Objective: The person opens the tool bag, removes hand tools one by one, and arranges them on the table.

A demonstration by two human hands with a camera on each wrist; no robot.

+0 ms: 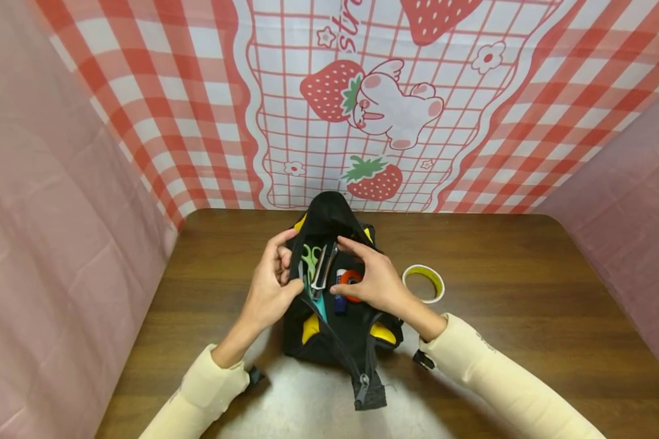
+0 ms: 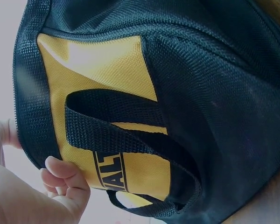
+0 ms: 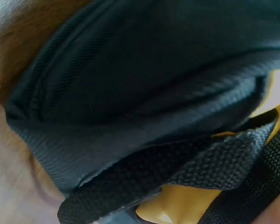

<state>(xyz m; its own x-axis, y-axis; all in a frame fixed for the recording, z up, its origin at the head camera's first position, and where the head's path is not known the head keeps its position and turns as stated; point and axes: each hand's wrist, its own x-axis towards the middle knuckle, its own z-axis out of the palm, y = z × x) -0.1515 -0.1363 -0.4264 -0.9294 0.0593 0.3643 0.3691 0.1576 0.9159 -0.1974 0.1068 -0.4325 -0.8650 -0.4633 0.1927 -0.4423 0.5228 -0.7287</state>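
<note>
A black and yellow tool bag [image 1: 302,344] lies unzipped on the table in the head view. My left hand [image 1: 269,283] grips the left edge of its opening, thumb on the inner side; the left wrist view shows the fingers [image 2: 65,179] curled at that zipper edge. Over the right side of the opening reaches my right hand [image 1: 376,277], thumb and forefinger apart. Within the bag are green scissors [image 1: 310,255], a long silver-and-black tool [image 1: 323,268], a blue tube [image 1: 340,303] and an orange-red ring [image 1: 351,281]. Whether the right fingertips touch any is unclear.
A tape roll [image 1: 438,283], yellow inside, lies right of the bag on the wooden table [image 1: 505,274]. The zipper pull [image 1: 363,384] hangs toward the near side. A strawberry-patterned cloth [image 1: 285,122] stands behind, with pink cloth at both sides.
</note>
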